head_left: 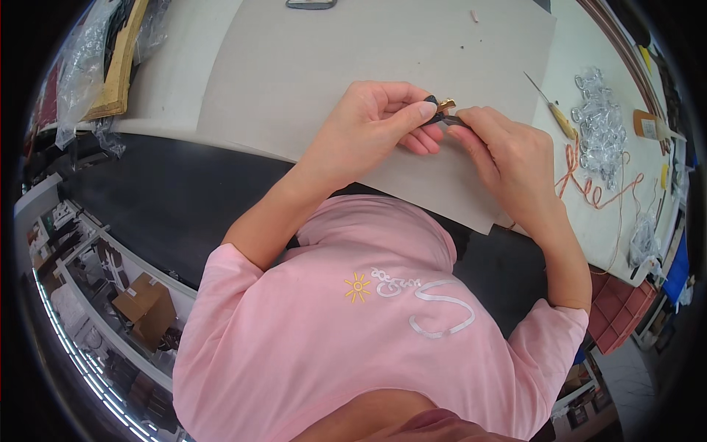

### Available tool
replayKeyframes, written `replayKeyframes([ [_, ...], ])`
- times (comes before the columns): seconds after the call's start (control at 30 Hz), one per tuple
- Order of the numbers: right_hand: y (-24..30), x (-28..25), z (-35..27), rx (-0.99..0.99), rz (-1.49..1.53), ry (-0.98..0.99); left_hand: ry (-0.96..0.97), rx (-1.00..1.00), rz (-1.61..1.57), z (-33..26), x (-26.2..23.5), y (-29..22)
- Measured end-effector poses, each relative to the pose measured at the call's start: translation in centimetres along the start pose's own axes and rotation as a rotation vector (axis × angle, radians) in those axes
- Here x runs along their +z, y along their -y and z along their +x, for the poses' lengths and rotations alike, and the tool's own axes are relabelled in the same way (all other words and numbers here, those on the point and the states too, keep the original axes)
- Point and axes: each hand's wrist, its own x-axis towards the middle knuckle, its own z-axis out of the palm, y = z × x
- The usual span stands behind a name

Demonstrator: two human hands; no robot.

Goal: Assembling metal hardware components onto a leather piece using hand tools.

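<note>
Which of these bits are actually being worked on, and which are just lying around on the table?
In hand:
- small dark piece with a gold metal fitting, pinched between left hand and right hand
- grey board beneath the hands

Lying about:
- awl with wooden handle
- heap of clear bagged metal rings
- orange cord
- metal buckle

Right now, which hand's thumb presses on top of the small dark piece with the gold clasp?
The left hand: its thumb lies over the dark piece; the right hand pinches from beside.
</note>
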Motion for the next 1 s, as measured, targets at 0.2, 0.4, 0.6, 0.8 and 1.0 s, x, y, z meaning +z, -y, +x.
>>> replayKeyframes([
  [0.2,0.1,-0.3,0.2,-0.053,-0.095,0.001,-0.034,-0.004,0.025,0.0,0.2,0.0],
  [0.4,0.2,-0.5,0.1,0.011,-0.038,-0.028,-0.028,-0.008,-0.012,-0.1,-0.1,-0.2],
  [0.6,-0.1,0.7,-0.8,0.094,0.096,-0.072,-0.015,-0.032,-0.049,-0.1,-0.3,-0.6],
  [0.8,0.3,0.9,-0.5,0.057,0.089,-0.056,-0.015,-0.015,-0.067,-0.2,-0.2,-0.2],
  [1.0,0.3,0.9,-0.2,0.047,0.094,-0.069,-0.019,-0.003,-0.054,-0.1,0.0,-0.1],
])
